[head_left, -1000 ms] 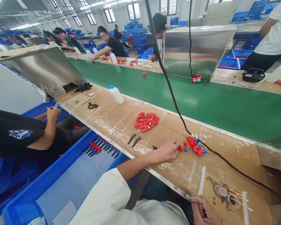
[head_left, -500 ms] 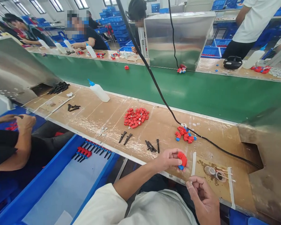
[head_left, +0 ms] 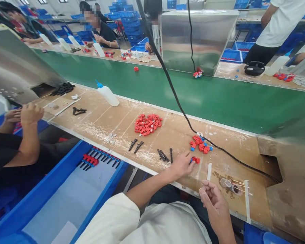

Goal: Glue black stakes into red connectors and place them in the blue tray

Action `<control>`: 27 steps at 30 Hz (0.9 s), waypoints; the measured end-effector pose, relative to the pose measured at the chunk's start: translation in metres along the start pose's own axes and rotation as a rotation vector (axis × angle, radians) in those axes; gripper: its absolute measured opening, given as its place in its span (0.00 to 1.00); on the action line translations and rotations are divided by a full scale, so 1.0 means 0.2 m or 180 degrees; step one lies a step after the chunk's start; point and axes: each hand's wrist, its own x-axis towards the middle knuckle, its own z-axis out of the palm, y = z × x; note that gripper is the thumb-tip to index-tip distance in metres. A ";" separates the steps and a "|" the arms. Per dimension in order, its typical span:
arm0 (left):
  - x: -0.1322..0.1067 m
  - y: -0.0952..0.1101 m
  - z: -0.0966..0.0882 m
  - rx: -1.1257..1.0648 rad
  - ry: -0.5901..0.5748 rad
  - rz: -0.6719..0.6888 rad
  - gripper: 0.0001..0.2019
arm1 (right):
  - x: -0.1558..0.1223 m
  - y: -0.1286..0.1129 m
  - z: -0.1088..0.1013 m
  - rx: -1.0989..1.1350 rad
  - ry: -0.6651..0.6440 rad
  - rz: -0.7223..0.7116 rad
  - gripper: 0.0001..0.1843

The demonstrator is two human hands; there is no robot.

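Observation:
At the bench's front edge, my left hand [head_left: 183, 165] has its fingers closed at a small red-and-blue plastic piece [head_left: 196, 160], low over the tabletop. Its fingertips partly cover the blue end. My right hand [head_left: 215, 199] hovers by the edge to the right, thumb and forefinger pinched together; whatever they may hold is too small to make out. Just beyond the left hand lies a cluster of red-and-blue pieces [head_left: 201, 145]. Several black stick-like parts [head_left: 163, 155] lie to its left, and farther off is a heap of red pieces [head_left: 148, 124].
A black cable [head_left: 176, 101] hangs across the bench. Small cups [head_left: 236, 189] with thin sticks stand at right, near a metal housing [head_left: 292, 169]. A white bottle [head_left: 108, 95] stands by the green belt [head_left: 122, 79]. A blue bin [head_left: 53, 193] sits lower left, beside a co-worker's hands [head_left: 30, 113].
My left hand has moved forward and slightly left, lowering the red-and-blue piece from in front of me to the tabletop. My right hand stays pinched and has shifted slightly up and left.

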 end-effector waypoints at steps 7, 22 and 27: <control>-0.02 -0.07 0.06 -0.0060 0.0752 0.0190 0.18 | -0.01 0.08 0.02 -0.0176 -0.0222 0.0160 0.25; 0.26 0.00 0.06 0.1510 -0.0054 0.0758 0.31 | -0.02 0.07 0.05 -0.0067 -0.0527 0.0071 0.24; -0.01 -0.14 0.03 0.1585 0.0049 0.0766 0.31 | 0.00 0.11 0.02 -0.0128 -0.0430 0.0132 0.26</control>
